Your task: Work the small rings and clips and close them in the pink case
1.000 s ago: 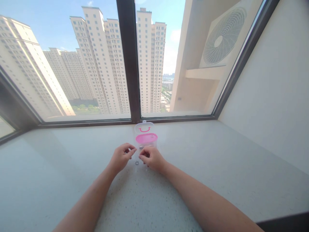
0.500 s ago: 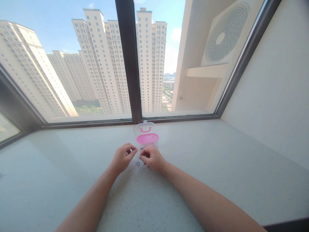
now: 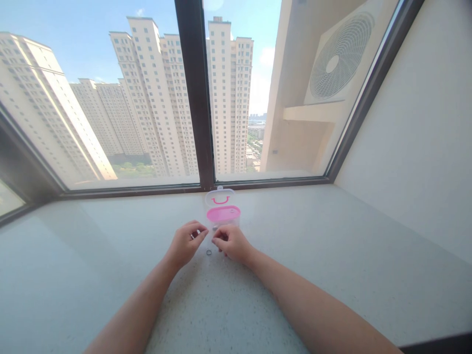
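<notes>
My left hand point(image 3: 188, 241) is closed in a pinch, thumb against fingertips; whatever it may hold is too small to make out. Facing it across a small gap, my right hand point(image 3: 230, 242) is pinched as well, and its hold cannot be made out either. A small dark ring point(image 3: 209, 252) hangs or lies just below the gap between the fingertips; I cannot tell which. Right behind the hands stands a clear plastic box with a pink rim point(image 3: 223, 214). Its clear lid point(image 3: 220, 198), with a pink handle, is raised at the back. My right hand hides part of the box front.
The hands are over a pale speckled sill point(image 3: 206, 314). Beyond the box runs a dark window frame point(image 3: 207, 147), with tall buildings outside. A white wall point(image 3: 416, 147) bounds the right side.
Both hands keep their pinches and stay nearly in place. The whole view has shifted slightly; the box and ring appear a little lower and to the left.
</notes>
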{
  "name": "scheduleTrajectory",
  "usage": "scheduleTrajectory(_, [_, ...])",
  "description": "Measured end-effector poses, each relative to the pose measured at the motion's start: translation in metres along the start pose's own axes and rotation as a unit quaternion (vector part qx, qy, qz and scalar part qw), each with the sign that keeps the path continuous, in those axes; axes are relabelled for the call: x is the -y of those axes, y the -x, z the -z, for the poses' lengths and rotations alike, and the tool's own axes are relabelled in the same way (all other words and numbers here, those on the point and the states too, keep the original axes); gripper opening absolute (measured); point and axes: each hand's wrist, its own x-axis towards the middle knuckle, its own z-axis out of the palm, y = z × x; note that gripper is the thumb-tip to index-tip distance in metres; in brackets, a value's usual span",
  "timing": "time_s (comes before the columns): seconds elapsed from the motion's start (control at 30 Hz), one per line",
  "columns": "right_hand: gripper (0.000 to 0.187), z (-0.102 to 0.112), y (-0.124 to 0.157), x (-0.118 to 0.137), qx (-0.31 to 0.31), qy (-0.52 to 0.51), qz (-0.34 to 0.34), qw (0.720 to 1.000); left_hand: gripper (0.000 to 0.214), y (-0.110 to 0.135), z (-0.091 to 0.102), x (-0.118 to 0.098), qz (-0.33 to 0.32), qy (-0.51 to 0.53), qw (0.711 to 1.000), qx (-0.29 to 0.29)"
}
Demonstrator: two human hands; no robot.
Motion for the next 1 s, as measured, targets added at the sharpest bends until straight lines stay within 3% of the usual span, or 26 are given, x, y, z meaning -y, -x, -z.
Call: scheduleTrajectory(1.0, [0.01,0.0031,-0.0012,-0.0003,0.004,-0.027,-0.03,0.999,0.023,0.0004,-0.0002,-0.0055,-0.014,0.013,1.0,0.017])
